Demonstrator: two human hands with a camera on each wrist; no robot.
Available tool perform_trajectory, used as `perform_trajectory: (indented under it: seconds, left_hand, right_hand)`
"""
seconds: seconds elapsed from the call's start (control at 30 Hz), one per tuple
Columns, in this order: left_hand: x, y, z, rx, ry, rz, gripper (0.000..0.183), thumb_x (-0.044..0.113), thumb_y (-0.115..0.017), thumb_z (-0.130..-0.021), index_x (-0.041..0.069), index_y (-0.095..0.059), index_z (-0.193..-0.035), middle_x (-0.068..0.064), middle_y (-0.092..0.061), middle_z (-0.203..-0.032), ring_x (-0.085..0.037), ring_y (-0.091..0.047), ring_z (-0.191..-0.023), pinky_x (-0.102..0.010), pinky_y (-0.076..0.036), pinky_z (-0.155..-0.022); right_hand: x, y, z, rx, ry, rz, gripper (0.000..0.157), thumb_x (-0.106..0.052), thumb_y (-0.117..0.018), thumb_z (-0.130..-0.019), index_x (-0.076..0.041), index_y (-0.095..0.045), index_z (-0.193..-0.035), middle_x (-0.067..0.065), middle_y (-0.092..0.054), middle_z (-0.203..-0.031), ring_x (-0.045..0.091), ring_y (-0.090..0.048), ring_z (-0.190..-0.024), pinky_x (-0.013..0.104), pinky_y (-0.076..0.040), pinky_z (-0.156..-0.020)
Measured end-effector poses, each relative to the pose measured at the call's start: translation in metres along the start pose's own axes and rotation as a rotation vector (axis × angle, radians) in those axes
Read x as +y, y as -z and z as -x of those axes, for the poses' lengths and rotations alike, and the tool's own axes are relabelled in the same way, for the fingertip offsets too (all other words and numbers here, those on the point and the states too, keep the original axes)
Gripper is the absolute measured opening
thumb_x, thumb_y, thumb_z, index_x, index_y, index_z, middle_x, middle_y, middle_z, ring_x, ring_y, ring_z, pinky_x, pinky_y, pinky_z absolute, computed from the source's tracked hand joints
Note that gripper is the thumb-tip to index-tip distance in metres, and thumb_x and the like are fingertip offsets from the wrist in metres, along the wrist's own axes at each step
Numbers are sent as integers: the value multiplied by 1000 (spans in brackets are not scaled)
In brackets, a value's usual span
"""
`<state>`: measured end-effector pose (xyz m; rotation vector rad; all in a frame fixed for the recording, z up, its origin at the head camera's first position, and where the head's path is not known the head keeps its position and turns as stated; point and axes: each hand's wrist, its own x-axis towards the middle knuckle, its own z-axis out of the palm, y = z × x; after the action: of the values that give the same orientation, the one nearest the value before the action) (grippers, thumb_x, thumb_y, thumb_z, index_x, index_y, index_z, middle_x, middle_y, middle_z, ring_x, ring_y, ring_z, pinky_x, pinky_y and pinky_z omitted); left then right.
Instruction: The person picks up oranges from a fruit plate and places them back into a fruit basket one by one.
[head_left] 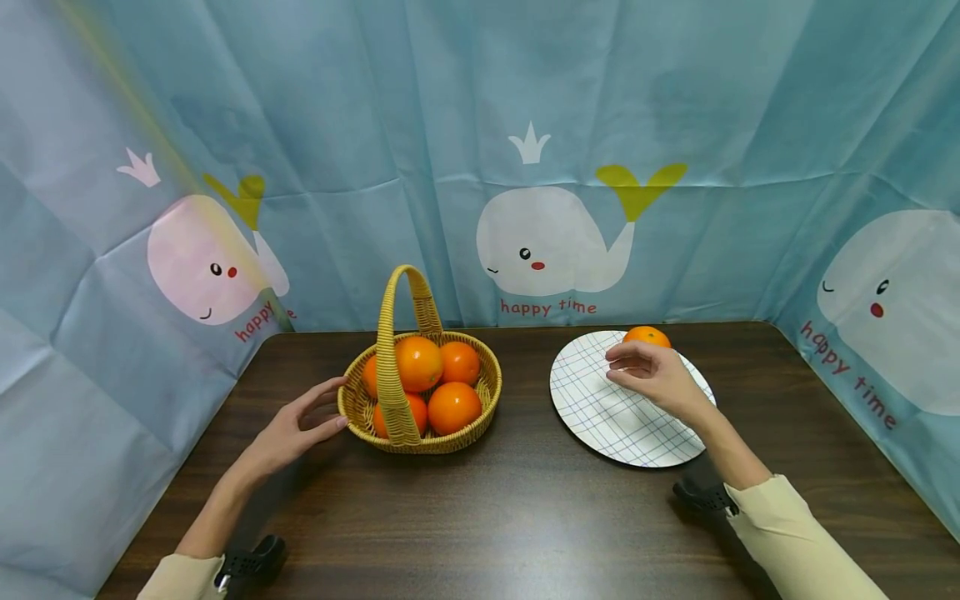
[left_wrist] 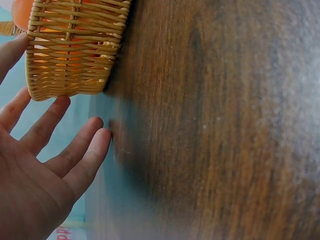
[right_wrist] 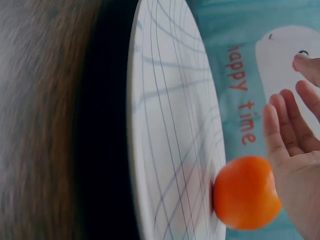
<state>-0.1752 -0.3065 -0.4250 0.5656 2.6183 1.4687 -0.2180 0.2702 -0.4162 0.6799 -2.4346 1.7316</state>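
A woven basket with a tall handle stands on the dark table and holds several oranges. My left hand lies open at the basket's left side, fingertips touching its rim. The left wrist view shows the same spread fingers beside the basket wall. A single orange sits on the far edge of a white checked plate. My right hand hovers over the plate just in front of that orange, fingers relaxed and holding nothing. In the right wrist view the orange rests on the plate next to my open palm.
The wooden table is walled on three sides by a blue curtain printed with whales. Black wrist straps sit near the front edge. Bare table lies between the basket and the plate.
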Motion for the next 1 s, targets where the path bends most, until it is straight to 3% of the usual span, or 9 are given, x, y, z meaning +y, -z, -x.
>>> perform_trajectory:
  seconds: [0.27,0.73,0.87,1.0]
  left_hand:
    - [3,-1,0,-3,-16,5,62,13,-62,-103,2,-34,-157,-26,-37,-154,-51,-45,-132,-21,-47,-94]
    - [1,-1,0,6,16,-3,63,17,-64,-102,7,-35,-157,-24,-38,-154,-49,-47,-131,-19,-47,-93]
    - [0,0,0,6,13,2,63,17,-63,-103,7,-35,-157,-24,-38,-154,-48,-47,-131,-19,-47,-93]
    - [-2,0,0,5,-2,11,62,15,-63,-103,5,-35,-157,-24,-37,-154,-49,-45,-132,-18,-46,-93]
  right_hand:
    - [1,22,16,23,-12,48,31,-1,-73,-93,11,-64,-121,30,-62,-116,19,-68,-101,22,-54,-86]
    - [11,55,35,135,2,142,33,1,-73,-93,11,-63,-122,30,-62,-118,12,-66,-102,18,-52,-85]
    - [17,60,36,192,-39,168,41,-4,-75,-92,9,-60,-128,24,-60,-124,17,-62,-108,16,-51,-86]
    - [22,65,35,184,-94,215,62,-11,-78,-92,5,-48,-144,22,-49,-141,35,-49,-126,16,-48,-93]
